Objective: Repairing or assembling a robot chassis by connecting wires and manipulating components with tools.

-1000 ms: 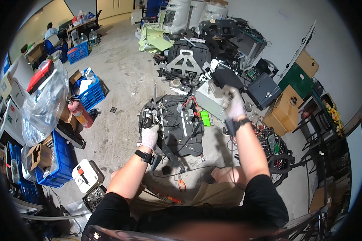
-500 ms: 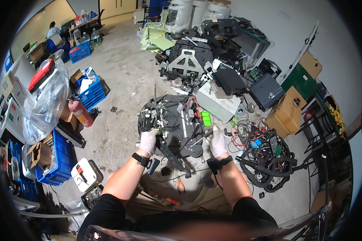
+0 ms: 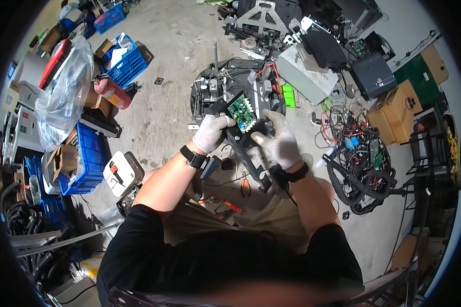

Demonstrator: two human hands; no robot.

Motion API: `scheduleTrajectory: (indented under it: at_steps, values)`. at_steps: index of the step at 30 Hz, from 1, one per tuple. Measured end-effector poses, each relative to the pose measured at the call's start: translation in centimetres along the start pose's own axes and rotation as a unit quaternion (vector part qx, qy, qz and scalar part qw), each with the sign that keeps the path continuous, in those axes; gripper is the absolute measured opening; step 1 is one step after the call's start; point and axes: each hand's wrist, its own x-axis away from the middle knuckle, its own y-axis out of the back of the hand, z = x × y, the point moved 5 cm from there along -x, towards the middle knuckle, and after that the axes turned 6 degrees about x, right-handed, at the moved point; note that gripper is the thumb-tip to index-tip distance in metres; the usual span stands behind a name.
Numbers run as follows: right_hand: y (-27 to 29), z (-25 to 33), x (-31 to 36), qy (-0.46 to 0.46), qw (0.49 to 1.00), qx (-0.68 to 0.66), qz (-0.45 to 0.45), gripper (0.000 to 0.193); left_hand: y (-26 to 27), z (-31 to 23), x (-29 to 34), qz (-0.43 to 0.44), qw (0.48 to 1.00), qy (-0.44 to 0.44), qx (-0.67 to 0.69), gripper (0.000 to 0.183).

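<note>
A green circuit board (image 3: 242,113) with white connectors along one edge faces up between my hands, set in a dark mount. My left hand (image 3: 211,133), in a white glove, is closed on the mount's left side, thumb at the board's lower left corner. My right hand (image 3: 280,140), also gloved, is just right of the board with thumb and fingers apart; no object shows in it. A long black bar (image 3: 248,161) slants down from under the board toward my knees. Behind lies a round black machine base (image 3: 235,77) covered with cables and metal parts, partly hidden by the board.
Orange-handled pliers (image 3: 246,188) and an orange-and-red tool (image 3: 231,206) lie near my legs. To the right is a heap of tangled wires (image 3: 361,148); farther back stands a white metal box (image 3: 310,77). Blue crates (image 3: 84,158) and a fire extinguisher (image 3: 112,93) stand left.
The view has tilted down toward me. The circuit board now shows face up in front of my left hand. My right hand has moved in beside it, fingers spread.
</note>
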Motion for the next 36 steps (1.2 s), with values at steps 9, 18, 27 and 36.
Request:
scheduleTrajectory:
  at_steps: [9,18,27,36]
  values:
    - [-1.7,1.5,-0.2,-0.06,0.992,-0.063,0.096,0.076,-0.6,1.9,0.5,0.057,0.991,0.026,-0.117,0.07]
    - [-1.6,0.5,0.5,-0.064,0.997,-0.044,0.024,0.056,-1.6,0.5,0.9,0.07,0.996,-0.002,-0.051,0.069]
    - [5.2,-0.1,0.6,0.102,0.976,-0.003,-0.191,0.05,2.9,-1.8,0.4,-0.004,0.975,0.0,0.223,0.057]
    - [5.7,-2.2,1.3,0.011,0.949,-0.253,-0.188,0.019,3.3,-2.7,0.1,-0.017,0.98,-0.025,0.199,0.048]
